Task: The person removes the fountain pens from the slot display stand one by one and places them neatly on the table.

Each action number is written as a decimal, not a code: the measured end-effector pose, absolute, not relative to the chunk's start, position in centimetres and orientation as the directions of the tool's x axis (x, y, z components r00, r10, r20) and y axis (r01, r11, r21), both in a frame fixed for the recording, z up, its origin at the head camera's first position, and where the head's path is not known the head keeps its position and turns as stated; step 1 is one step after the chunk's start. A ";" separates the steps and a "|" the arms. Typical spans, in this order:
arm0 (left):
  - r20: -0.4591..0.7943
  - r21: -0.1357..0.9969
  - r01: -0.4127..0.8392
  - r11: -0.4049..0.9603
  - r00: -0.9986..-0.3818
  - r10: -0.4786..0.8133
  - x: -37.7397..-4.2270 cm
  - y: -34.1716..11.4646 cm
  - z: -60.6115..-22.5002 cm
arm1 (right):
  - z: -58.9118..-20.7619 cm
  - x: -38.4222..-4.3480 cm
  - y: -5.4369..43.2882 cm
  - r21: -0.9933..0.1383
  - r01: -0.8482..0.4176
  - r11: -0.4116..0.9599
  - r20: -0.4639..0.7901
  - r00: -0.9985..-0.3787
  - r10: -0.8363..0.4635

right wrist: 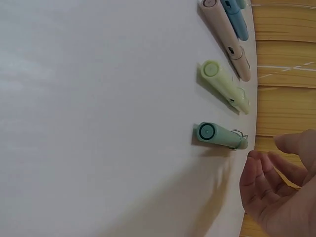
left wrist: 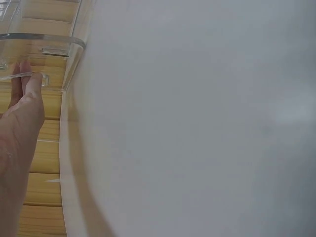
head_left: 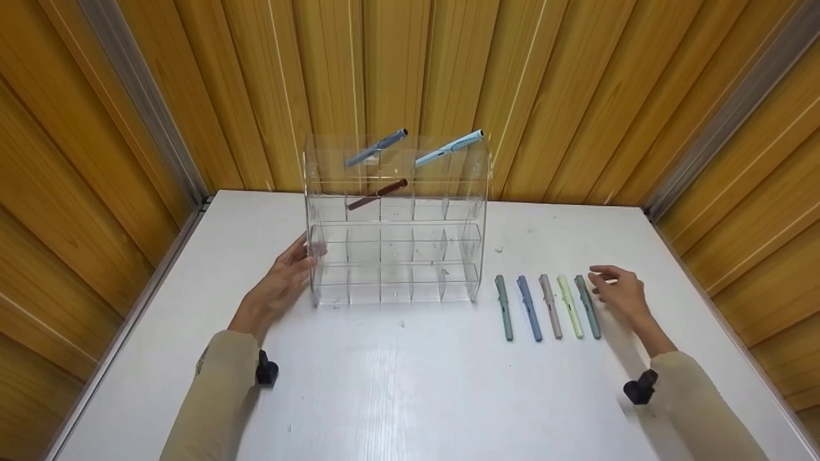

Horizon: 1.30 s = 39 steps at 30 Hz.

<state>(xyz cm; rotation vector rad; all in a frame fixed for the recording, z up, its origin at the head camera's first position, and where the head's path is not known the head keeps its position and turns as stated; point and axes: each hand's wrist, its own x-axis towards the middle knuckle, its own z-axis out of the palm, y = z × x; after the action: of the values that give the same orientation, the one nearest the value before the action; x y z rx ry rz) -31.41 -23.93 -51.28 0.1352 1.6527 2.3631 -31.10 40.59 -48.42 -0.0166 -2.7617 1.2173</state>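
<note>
My left hand [head_left: 286,275] grips the left side of a clear pen rack [head_left: 396,272], thumb in front and fingers partly seen through the plastic in the left wrist view. A blue pen [head_left: 377,147] and a light blue pen [head_left: 450,148] lean in the top tier, with a dark red pen [head_left: 378,194] below them. Beside the rightmost green pen [head_left: 588,307], my right hand [head_left: 620,291] hovers with loosely bent fingers and nothing between them. In the right wrist view, its fingertips are just apart from that pen [right wrist: 219,135].
Left of that pen lie a light green pen [head_left: 570,307], a beige pen [head_left: 550,307], a blue pen [head_left: 530,308] and another green pen [head_left: 504,308], roughly parallel on the white table [head_left: 410,390]. Wood-patterned walls [head_left: 397,77] stand behind and at both sides.
</note>
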 end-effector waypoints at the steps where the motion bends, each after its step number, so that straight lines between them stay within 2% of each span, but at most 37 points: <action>1: -0.072 0.934 -0.155 -0.322 -0.964 0.255 -31.3 -24.1 -51.3 | -48.3 -31.1 40.3 -0.749 -0.054 0.661 0.128 -0.990 0.063; 4: -0.084 0.934 -0.162 -0.319 -0.966 0.243 -31.2 -24.4 -51.2 | -47.9 -31.1 39.4 -0.779 -0.073 0.623 0.155 -0.985 0.077; 8: -0.107 0.936 -0.177 -0.305 -0.967 0.231 -31.2 -24.5 -51.2 | -47.2 -31.0 38.2 -0.797 -0.063 0.601 0.130 -0.989 0.070; 13: -0.093 0.951 -0.159 -0.264 -0.965 0.245 -31.0 -24.4 -51.2 | -46.1 -30.8 36.2 -0.823 -0.115 0.556 0.151 -0.988 0.019; 19: -0.078 0.944 -0.151 -0.294 -0.966 0.246 -30.9 -24.2 -51.3 | -45.3 -30.7 32.9 -0.834 -0.160 0.528 0.161 -0.986 -0.046; 26: -0.067 0.953 -0.141 -0.269 -0.962 0.264 -31.0 -24.1 -51.4 | -44.6 -30.5 29.6 -0.847 -0.207 0.489 0.169 -0.978 -0.122; 39: -0.083 0.940 -0.165 -0.299 -0.960 0.269 -31.3 -24.2 -50.9 | -42.0 -30.8 24.9 -0.915 -0.192 0.356 0.112 -0.966 -0.233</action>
<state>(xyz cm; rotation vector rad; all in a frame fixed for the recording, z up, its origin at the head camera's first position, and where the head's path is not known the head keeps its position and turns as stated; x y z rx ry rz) -31.25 -24.25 -50.87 0.1305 1.6707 2.3312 -30.76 24.94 -41.98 0.4106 -2.6167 1.7573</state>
